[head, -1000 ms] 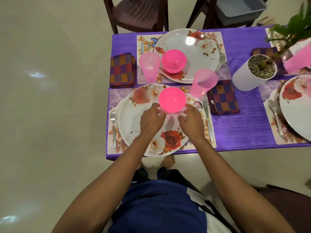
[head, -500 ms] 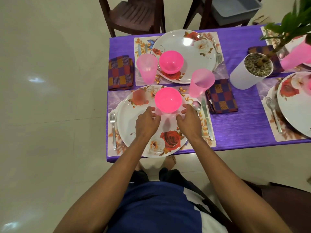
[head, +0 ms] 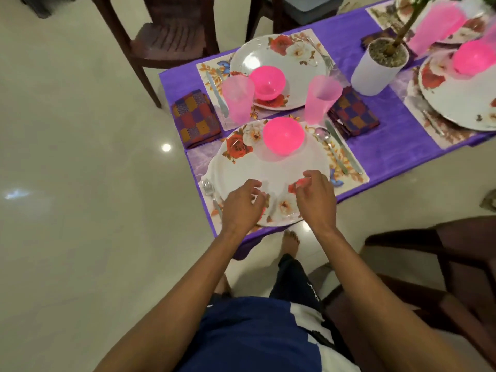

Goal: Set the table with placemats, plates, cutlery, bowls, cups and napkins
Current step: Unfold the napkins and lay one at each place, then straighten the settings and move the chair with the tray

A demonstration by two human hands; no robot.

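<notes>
Both hands, left hand (head: pixel 241 204) and right hand (head: pixel 315 196), withdrawn from pink bowl (head: pixel 283 135) to plate (head: pixel 268 173) near edge, fingers loosely curled, empty; bowl sits at plate's far rim: likely light, rigid, smooth plastic, best gripped by rim.

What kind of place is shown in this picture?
Probably a dining area in a home: a table under a purple tablecloth set with floral plates, wooden chairs around it and a potted plant on it.
</notes>
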